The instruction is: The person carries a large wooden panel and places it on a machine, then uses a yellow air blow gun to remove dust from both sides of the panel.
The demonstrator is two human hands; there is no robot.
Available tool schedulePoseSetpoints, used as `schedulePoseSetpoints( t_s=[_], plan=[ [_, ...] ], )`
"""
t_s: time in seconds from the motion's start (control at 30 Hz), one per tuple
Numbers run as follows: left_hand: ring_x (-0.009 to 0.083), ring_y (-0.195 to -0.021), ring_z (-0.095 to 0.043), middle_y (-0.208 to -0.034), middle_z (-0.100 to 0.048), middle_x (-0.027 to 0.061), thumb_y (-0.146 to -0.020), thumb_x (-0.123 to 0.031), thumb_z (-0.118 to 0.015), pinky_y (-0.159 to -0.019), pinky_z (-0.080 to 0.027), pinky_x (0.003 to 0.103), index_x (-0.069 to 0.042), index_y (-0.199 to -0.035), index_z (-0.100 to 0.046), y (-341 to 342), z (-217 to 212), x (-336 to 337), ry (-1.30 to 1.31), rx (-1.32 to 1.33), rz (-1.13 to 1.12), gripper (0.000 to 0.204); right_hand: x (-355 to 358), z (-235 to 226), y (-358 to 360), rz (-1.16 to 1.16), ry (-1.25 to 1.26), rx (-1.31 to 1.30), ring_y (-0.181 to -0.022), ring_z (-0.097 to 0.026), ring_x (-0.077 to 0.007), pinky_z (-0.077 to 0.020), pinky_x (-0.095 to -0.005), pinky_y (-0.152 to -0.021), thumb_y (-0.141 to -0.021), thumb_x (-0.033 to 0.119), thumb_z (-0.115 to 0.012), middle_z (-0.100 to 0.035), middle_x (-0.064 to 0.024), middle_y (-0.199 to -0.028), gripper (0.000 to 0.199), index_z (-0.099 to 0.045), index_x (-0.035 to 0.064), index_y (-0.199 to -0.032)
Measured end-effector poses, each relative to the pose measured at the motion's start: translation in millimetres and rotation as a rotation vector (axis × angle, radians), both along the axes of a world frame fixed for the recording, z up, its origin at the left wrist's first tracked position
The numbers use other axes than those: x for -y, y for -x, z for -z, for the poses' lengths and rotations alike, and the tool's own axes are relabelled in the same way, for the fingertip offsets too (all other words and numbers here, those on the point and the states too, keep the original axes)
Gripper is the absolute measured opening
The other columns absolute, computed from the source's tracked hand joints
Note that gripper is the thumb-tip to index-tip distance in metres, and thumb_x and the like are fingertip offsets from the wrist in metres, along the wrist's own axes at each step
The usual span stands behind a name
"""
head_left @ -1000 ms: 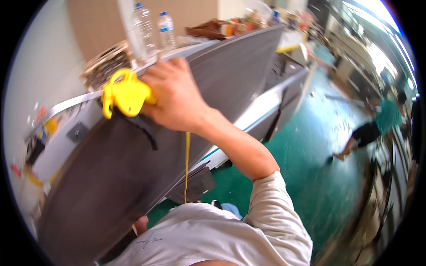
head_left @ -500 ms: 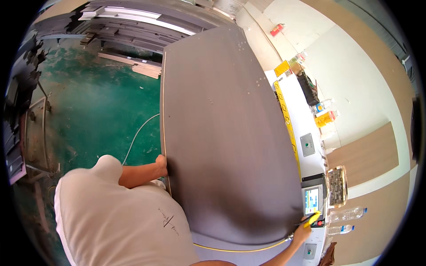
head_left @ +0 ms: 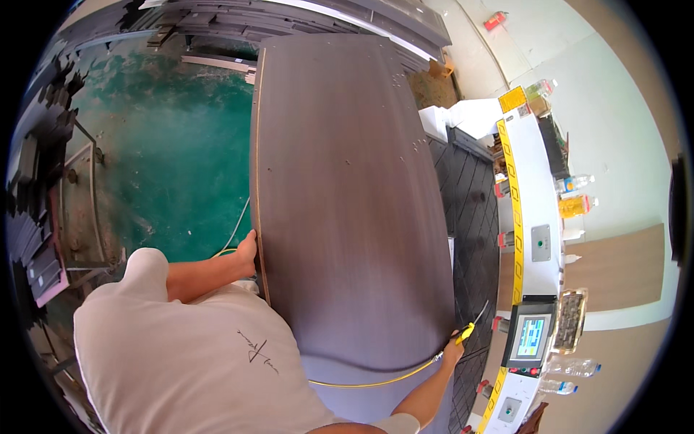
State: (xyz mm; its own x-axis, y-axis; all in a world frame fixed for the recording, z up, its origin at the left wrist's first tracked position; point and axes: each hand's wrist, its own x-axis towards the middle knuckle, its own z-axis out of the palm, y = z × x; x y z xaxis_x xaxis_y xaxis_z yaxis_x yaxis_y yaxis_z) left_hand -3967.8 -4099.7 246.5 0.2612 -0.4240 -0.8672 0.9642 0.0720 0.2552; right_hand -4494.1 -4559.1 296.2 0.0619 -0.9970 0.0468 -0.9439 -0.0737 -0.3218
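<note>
A large dark brown panel (head_left: 347, 195) lies lengthwise before me, with a few small holes in its far part. My left hand (head_left: 248, 249) is closed at its left edge, and the fingertips are partly hidden there. Near the right edge, my right hand (head_left: 453, 352) is wrapped round a yellow air blow gun (head_left: 465, 333), whose thin metal nozzle points away and to the right. A yellow hose (head_left: 369, 384) runs from the gun across the panel's near end toward my body.
Right of the panel lies a dark slatted machine bed (head_left: 470, 239). Beyond it stands a white machine beam (head_left: 536, 195) with yellow edging, a control screen (head_left: 533, 337) and bottles (head_left: 578, 207) alongside. Stacked boards (head_left: 238, 36) fill the back; a metal rack (head_left: 90, 202) stands left on green floor.
The panel has shifted left, away from the machine beam, baring the slatted bed. Both hands have moved left with it, and the blow gun is now clear of the control screen.
</note>
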Motion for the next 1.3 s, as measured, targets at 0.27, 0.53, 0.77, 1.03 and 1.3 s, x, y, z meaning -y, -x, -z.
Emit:
schedulePoseSetpoints(
  t_s=[0.27, 0.53, 0.77, 1.03, 1.3],
  plan=[
    [0.0289, -0.139, -0.049, -0.153, -0.05, 0.0117, -0.109, -0.042, -0.037, -0.117, -0.038, 0.047, -0.006, -0.147, -0.049, -14.5, -4.3, -2.1, -0.218, 0.115, 0.127, 0.054, 5.5, 46.6, -22.3, 0.036, -0.17, -0.026, -0.105, -0.069, -0.0453, -0.0511, -0.0523, -0.088, -0.1, 0.049, -0.056, -0.073, -0.0282, -0.102, 0.054, -0.072, -0.0003, -0.113],
    [0.0333, -0.133, -0.051, -0.145, -0.053, 0.0157, -0.103, -0.038, -0.053, -0.117, -0.039, 0.05, 0.001, -0.145, -0.046, -16.6, 112.1, -56.8, -0.053, 0.04, 0.151, 0.058, 27.9, 81.5, -2.5, 0.126, -0.343, -0.124, -0.113, -0.066, -0.0453, -0.0494, -0.0533, -0.092, -0.097, 0.064, -0.049, -0.072, -0.0269, -0.113, 0.066, -0.072, 0.0056, -0.118],
    [0.0323, -0.14, -0.043, -0.154, -0.041, 0.0161, -0.099, -0.032, -0.055, -0.117, -0.036, 0.048, 0.003, -0.149, -0.038, 27.2, 65.9, -7.1, -0.16, 0.078, 0.311, 0.063, 36.3, 108.9, 36.6, 0.171, -0.367, -0.072, -0.121, -0.063, -0.0415, -0.0479, -0.0486, -0.103, -0.094, 0.063, -0.052, -0.07, -0.0234, -0.124, 0.066, -0.073, 0.0061, -0.12],
    [0.0332, -0.138, -0.042, -0.15, -0.041, 0.0161, -0.095, -0.019, -0.058, -0.114, -0.038, 0.051, 0.004, -0.144, -0.039, 71.5, 24.9, 43.4, -0.233, 0.109, 0.329, 0.058, 30.7, 114.9, 72.6, 0.162, -0.337, 0.015, -0.124, -0.061, -0.0391, -0.0472, -0.0467, -0.104, -0.094, 0.059, -0.056, -0.069, -0.0205, -0.126, 0.06, -0.072, 0.0094, -0.123],
    [0.0357, -0.119, -0.058, -0.127, -0.06, 0.0166, -0.095, -0.023, -0.057, -0.104, -0.047, 0.052, -0.002, -0.127, -0.053, 128.8, -39.2, 153.9, -0.201, 0.229, 0.743, 0.038, -87.3, 48.7, 116.3, -0.027, -0.107, 0.178, -0.098, -0.062, -0.0328, -0.0493, -0.0433, -0.083, -0.094, 0.032, -0.067, -0.068, -0.0175, -0.103, 0.035, -0.071, 0.0013, -0.109]
  ],
)
